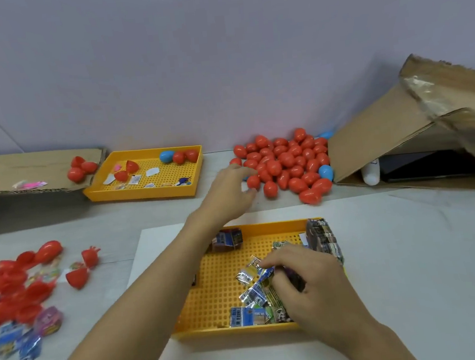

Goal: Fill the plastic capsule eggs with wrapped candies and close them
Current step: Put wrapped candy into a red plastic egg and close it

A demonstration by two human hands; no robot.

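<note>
On a pale table against a wall, the left hand reached, fingers spread, toward heaped red eggs; the right hand pinched wrapped candies in the near yellow tray, probably for filling.

Only one mark can be read: a digit that looks like "6" or "9", printed in black on a green candy wrapper lying in the near yellow tray, just below and left of the right hand's grip. Print on the other wrappers is too blurred to read.
</note>
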